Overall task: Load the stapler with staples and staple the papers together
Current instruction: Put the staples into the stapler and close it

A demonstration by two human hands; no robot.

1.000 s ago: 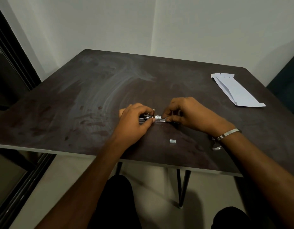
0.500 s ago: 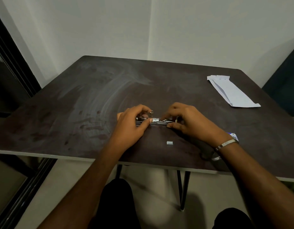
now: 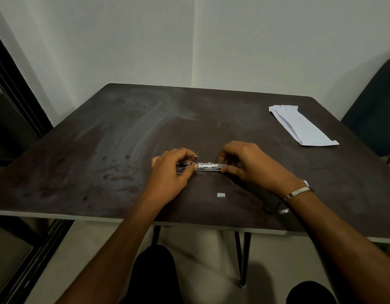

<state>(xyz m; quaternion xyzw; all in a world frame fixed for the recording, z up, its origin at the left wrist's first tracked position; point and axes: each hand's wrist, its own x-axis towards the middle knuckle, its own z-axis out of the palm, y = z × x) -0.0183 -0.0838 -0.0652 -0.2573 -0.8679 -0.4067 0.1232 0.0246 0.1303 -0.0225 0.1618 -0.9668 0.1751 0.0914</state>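
A small metal stapler [image 3: 208, 167] lies opened out flat on the dark table [image 3: 123, 139], its staple channel facing up. My left hand [image 3: 174, 170] pinches its left end between thumb and fingers. My right hand [image 3: 244, 165] holds the right end, fingertips pressed along the channel. A short strip of staples [image 3: 221, 195] lies loose on the table just in front of the stapler, apart from both hands. Folded white papers [image 3: 301, 126] lie at the far right of the table, well away from my hands.
A metal bracelet [image 3: 297, 191] sits on my right wrist, with a small pale object partly hidden behind it. A dark chair [image 3: 376, 110] stands at the table's right. A dark door frame [image 3: 12, 102] runs down the left. My knees show below the table's front edge.
My hands have stayed on the stapler, with the right fingers sliding slightly along the channel. The camera has tilted up, so the table sits lower in view.
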